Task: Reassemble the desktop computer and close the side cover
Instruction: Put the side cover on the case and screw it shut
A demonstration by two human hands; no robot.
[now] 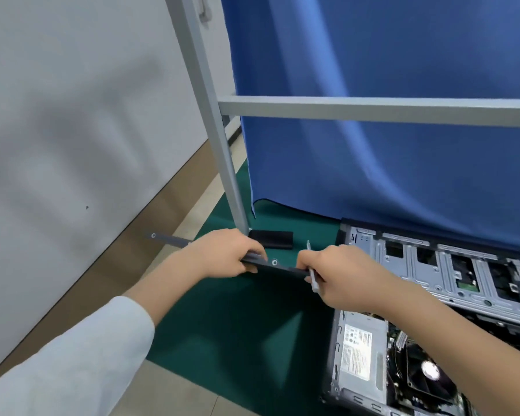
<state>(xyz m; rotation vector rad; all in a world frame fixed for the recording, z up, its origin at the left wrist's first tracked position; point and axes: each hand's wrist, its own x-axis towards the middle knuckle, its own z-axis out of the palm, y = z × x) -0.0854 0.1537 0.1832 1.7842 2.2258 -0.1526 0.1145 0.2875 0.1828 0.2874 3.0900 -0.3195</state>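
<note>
Side cover: a thin dark panel seen nearly edge-on, its top edge carrying two round silver-ringed holes, held above a green mat to the left of the case. Desktop computer case: lies on its side at lower right with the interior exposed, showing a bare grey metal drive cage at the far end, a labelled silver power supply, and a round cooler fan.

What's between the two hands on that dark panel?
Head view: between left hand and right hand runs a bare stretch of the dark side panel edge, with one round fastener.
</note>
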